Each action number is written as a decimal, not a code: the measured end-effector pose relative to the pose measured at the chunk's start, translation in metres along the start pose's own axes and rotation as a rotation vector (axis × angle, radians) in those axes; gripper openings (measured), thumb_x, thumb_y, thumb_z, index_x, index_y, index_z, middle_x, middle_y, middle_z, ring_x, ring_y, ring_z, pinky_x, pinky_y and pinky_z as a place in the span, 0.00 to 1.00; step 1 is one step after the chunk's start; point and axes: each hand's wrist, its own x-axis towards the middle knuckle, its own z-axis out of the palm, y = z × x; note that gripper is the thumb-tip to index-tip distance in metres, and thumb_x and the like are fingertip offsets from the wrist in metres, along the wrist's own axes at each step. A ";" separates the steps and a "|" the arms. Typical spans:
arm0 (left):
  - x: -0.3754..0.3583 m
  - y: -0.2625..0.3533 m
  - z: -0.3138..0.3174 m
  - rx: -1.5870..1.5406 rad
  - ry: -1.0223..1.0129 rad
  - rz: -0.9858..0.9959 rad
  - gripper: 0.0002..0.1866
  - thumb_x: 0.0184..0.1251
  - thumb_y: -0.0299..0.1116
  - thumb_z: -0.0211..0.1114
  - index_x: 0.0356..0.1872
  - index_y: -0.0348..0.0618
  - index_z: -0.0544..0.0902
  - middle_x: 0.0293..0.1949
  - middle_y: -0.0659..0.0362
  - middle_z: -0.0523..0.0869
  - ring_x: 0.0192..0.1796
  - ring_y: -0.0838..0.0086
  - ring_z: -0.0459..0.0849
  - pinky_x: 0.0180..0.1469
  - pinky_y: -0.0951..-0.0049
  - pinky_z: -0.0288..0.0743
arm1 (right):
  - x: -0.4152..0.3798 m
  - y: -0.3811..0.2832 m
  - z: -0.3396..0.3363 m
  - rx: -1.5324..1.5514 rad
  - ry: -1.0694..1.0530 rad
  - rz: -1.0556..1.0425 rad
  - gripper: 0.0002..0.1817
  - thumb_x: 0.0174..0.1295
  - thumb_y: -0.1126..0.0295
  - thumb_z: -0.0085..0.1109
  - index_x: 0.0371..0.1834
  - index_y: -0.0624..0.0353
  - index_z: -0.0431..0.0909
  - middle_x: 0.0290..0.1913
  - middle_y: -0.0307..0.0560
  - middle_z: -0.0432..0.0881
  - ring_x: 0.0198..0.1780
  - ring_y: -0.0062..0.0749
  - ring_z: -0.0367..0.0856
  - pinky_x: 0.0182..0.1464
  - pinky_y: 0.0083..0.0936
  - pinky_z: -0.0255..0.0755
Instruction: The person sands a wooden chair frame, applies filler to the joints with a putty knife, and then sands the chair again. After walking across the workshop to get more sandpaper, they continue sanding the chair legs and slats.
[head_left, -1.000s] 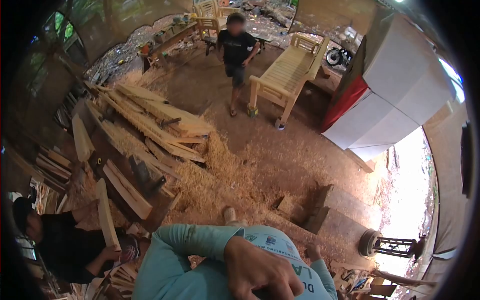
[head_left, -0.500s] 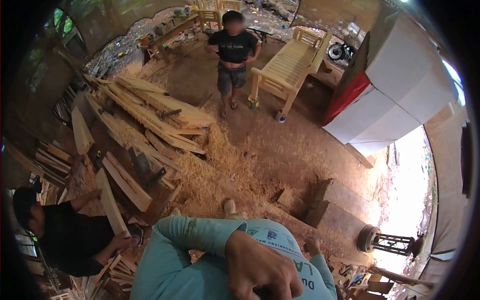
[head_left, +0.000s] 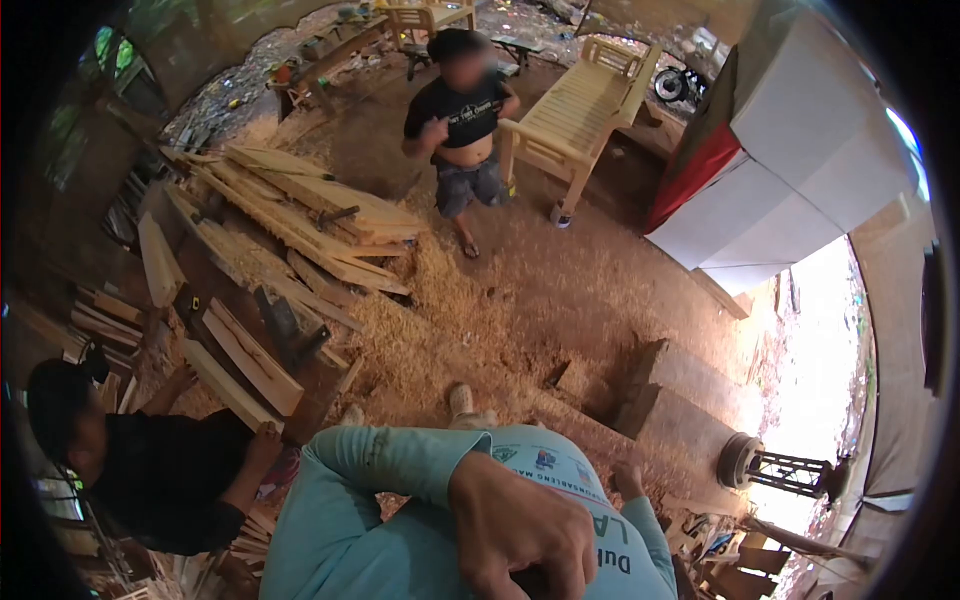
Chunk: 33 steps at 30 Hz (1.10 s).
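Note:
My left hand (head_left: 525, 530) is bent in close before my chest, its knuckles toward the camera. Its fingers curl down and inward, and whatever they may hold is hidden beneath them. Under it lies the printed front of my light-blue shirt (head_left: 560, 470). On my right side, my right hand (head_left: 628, 481) shows only in part past the shirt, low near the wooden beams (head_left: 685, 430). Its fingers are too small and covered to read.
At left, a co-worker (head_left: 160, 470) holds a board (head_left: 230, 385) beside another plank. Another person (head_left: 465, 130) stands ahead, near a wooden bench (head_left: 575, 115). Stacked planks (head_left: 310, 210) and wood shavings (head_left: 400, 340) lie ahead-left. A white panelled box (head_left: 790, 170) stands right.
The person ahead has stepped closer, one hand raised to the chest. At left, the co-worker's board has moved down flat against the neighbouring plank. My hands have barely moved.

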 end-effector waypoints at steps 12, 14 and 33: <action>0.008 0.005 -0.004 -0.094 -0.023 0.025 0.15 0.68 0.42 0.72 0.36 0.38 0.85 0.33 0.53 0.84 0.36 0.58 0.84 0.37 0.61 0.74 | 0.003 0.004 0.006 -0.082 0.024 0.019 0.12 0.65 0.70 0.61 0.22 0.58 0.77 0.17 0.46 0.75 0.16 0.35 0.76 0.17 0.40 0.63; 0.000 0.004 -0.008 -0.138 -0.052 -0.006 0.18 0.70 0.46 0.72 0.36 0.38 0.85 0.33 0.53 0.84 0.36 0.59 0.84 0.37 0.61 0.74 | 0.024 0.030 -0.006 0.097 -0.212 -0.030 0.10 0.63 0.66 0.65 0.25 0.54 0.82 0.19 0.46 0.81 0.18 0.39 0.80 0.19 0.42 0.69; -0.291 -0.398 0.283 0.002 2.150 -1.542 0.21 0.67 0.52 0.66 0.39 0.41 0.89 0.39 0.52 0.92 0.38 0.61 0.88 0.43 0.56 0.81 | 0.200 -0.034 -0.001 -0.703 -0.718 -0.409 0.15 0.74 0.58 0.49 0.43 0.57 0.80 0.28 0.48 0.83 0.24 0.37 0.81 0.21 0.34 0.75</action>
